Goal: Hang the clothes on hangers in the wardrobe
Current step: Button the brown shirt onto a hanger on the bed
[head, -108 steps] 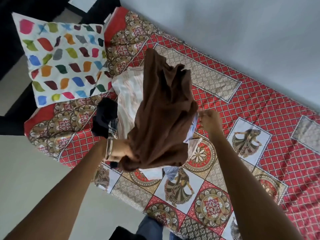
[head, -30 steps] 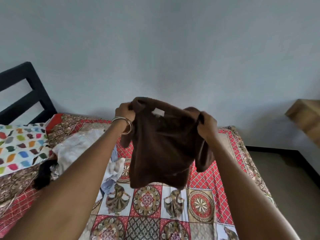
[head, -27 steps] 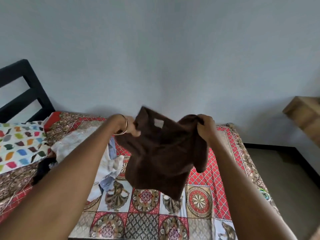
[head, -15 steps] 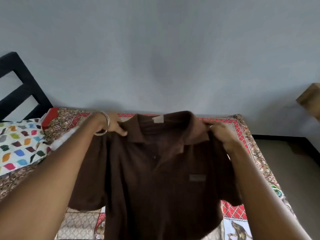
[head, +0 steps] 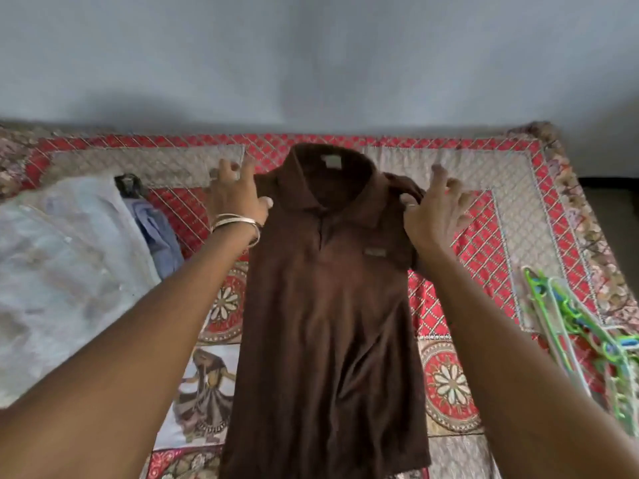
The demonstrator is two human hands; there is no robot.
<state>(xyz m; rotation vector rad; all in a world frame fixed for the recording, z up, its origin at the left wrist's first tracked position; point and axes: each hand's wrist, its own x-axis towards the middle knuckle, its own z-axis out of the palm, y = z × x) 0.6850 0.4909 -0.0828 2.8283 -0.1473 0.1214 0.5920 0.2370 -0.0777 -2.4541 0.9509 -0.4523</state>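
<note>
Shirt (head: 328,305) lies flat on bed (head: 484,257); both hands' fingers spread at its shoulders, left hand (head: 235,198), right hand (head: 432,212). Risk: folded right sleeve bunches when hanger (head: 567,326) goes in.

Soft even daylight, faint shadows on the wall, motion blur, wide-angle edge distortion

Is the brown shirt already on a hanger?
No, the brown polo shirt lies flat on the bedspread, while the plastic hangers sit apart at the bed's right edge.
</note>
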